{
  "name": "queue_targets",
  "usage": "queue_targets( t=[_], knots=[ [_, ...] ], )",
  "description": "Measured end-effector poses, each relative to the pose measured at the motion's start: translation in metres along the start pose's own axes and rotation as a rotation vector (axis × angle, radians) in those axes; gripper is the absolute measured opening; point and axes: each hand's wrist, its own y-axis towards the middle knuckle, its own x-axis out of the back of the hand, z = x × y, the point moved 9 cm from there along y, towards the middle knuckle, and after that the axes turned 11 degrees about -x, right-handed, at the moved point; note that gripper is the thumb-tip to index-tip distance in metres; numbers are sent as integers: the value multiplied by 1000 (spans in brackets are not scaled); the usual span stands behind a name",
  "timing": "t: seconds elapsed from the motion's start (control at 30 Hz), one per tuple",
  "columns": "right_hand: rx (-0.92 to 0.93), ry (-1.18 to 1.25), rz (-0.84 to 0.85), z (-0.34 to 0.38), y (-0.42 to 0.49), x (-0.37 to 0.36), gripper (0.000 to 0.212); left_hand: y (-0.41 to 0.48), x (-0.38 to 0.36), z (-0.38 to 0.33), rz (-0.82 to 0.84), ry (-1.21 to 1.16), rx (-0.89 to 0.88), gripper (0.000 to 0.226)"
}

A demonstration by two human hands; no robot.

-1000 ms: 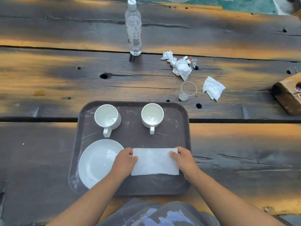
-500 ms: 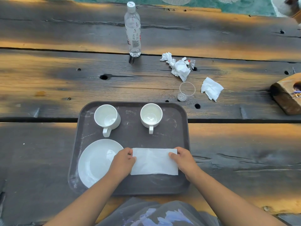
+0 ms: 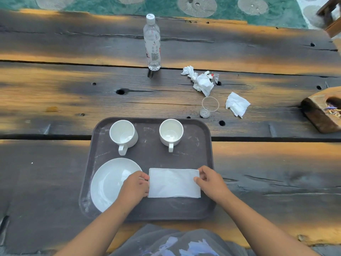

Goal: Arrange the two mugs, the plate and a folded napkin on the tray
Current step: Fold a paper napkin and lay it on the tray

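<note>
While both hands pinch it, one folded napkin (image 3: 174, 182) near right on tray (image 3: 191, 209), left hand (image 3: 135, 187), right hand (image 3: 210, 181), two mugs (image 3: 123, 134) (image 3: 171, 133) far, one plate (image 3: 108, 183) near left, layout unchanged since earlier frame.

Warm orange light is falling in soft patches across the wooden table (image 3: 55, 100), with wide dim bands lying between them. The tray (image 3: 153, 159) is sitting in even shade, its white crockery showing no hard glare. The wide lens is bowing the plank lines toward the edges, and the corners are looking slightly soft.
</note>
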Motion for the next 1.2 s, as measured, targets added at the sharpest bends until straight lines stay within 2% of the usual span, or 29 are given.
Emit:
queue_targets(
  t=[0.2,0.4,0.53,0.73,0.87,1.2],
  knots=[
    [0,27,-37,-9,-3,14,5,-3,14,-2,-48,-18,-12,20],
    [57,-63,-81,-4,-13,15,9,-10,13,-24,-53,294,-204,15],
    [163,-228,-93,3,-24,0,20,-14,-7,-35,2,326,-288,6],
    [302,-411,-73,9,-36,-31,48,-18,-37,-45,116,570,-451,37],
    [323,-528,-63,9,-37,-45,58,-18,-45,-37,157,657,-453,51],
    [304,-568,-59,1,-29,-48,63,-17,-57,-25,189,710,-421,53]
  ],
)
